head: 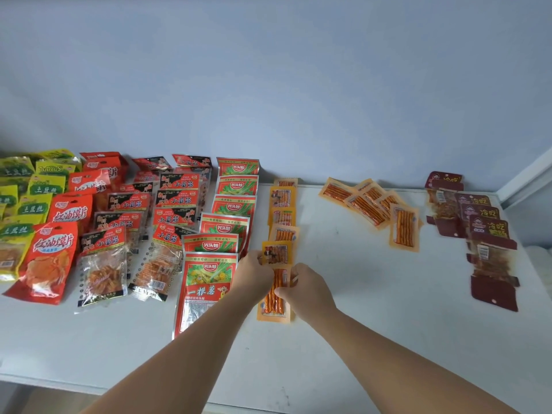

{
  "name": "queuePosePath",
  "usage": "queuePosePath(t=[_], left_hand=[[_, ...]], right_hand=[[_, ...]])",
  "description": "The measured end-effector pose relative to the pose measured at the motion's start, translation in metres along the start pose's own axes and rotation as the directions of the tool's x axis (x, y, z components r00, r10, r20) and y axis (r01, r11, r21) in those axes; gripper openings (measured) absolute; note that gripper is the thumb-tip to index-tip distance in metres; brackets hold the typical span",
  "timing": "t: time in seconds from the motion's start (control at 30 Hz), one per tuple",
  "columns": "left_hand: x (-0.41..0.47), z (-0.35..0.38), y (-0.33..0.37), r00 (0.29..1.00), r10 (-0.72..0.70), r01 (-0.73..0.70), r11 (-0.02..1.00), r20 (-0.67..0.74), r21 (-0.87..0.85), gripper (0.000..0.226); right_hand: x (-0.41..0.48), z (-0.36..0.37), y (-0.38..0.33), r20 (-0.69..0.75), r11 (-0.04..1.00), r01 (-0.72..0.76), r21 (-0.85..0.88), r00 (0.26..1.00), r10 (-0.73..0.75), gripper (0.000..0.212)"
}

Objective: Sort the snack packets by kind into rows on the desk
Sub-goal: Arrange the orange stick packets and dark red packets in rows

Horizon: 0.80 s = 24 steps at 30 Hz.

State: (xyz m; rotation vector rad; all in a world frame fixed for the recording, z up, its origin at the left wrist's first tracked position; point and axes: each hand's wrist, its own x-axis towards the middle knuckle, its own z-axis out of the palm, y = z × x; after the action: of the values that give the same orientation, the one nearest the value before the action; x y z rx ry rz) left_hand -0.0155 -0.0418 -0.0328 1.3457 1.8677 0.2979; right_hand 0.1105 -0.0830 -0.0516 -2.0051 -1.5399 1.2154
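Both my hands meet at the near end of a row of small orange stick-snack packets [282, 222] running away from me across the white desk [373, 318]. My left hand [254, 271] pinches the left edge of the nearest orange packet [274, 306]; my right hand [304, 289] grips its right side. The packet lies flat, lined up with the row. A loose heap of the same orange packets [373, 209] lies at the far middle right.
Sorted rows fill the left: yellow-green packets [27, 204], red chip bags [56, 255], black-and-red clear packets [167, 222], red-and-silver packets [209, 279]. Dark maroon packets [484, 234] run along the right. The wall stands behind; the desk's front edge is near.
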Motion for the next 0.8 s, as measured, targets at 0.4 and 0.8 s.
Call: queuePosePath(t=[0.4, 0.8], left_hand=[[-0.004, 0.000, 0.006, 0.999, 0.028, -0.030, 0.995, -0.030, -0.095, 0.029], [0.019, 0.011, 0.039, 0.962, 0.233, -0.259, 0.946, -0.144, -0.194, 0.030]], right_hand=[[0.000, 0.001, 0.000, -0.052, 0.998, -0.055, -0.031, 0.997, 0.054, 0.028], [0.004, -0.054, 0.028, -0.226, 0.995, -0.091, -0.032, 0.971, 0.082, 0.022]])
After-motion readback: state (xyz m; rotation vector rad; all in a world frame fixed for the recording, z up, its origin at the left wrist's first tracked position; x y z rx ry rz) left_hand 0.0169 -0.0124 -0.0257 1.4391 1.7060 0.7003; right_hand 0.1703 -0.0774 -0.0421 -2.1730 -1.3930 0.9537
